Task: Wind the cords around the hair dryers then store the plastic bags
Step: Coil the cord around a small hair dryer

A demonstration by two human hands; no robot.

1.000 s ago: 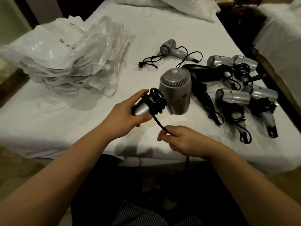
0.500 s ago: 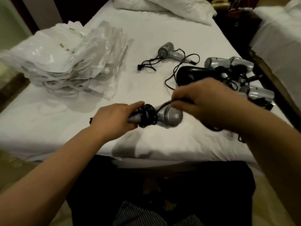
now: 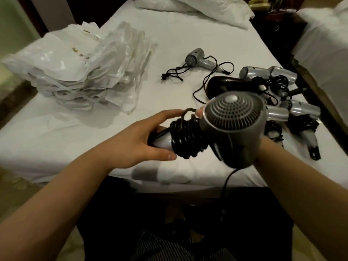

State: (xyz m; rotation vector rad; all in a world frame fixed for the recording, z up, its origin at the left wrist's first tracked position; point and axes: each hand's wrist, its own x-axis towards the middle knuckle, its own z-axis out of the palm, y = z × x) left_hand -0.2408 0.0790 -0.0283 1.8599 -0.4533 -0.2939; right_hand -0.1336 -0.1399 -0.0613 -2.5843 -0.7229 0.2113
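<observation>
I hold a grey hair dryer [image 3: 233, 125] up over the bed's front edge, its rear grille facing me. My left hand [image 3: 135, 144] grips the handle end. Black cord [image 3: 186, 138] is coiled in several turns round the handle. My right hand [image 3: 262, 147] reaches behind the dryer body and is mostly hidden; one fingertip shows by a cord loop at the top of the coil. The loose end of the cord [image 3: 226, 185] hangs down below the dryer. A heap of white plastic bags [image 3: 75, 72] lies at the left of the bed.
On the white bed [image 3: 169, 34] lie a small silver dryer [image 3: 195, 60] with its cord loose, a black dryer [image 3: 229, 85], and several silver dryers [image 3: 301, 110] with wound cords at the right edge. A pillow [image 3: 197, 6] lies at the head. Another bed [image 3: 323, 44] stands right.
The dryer has been raised and turned so its grille faces me. My right hand has gone from over the top of the dryer to behind it, taking the cord round the handle.
</observation>
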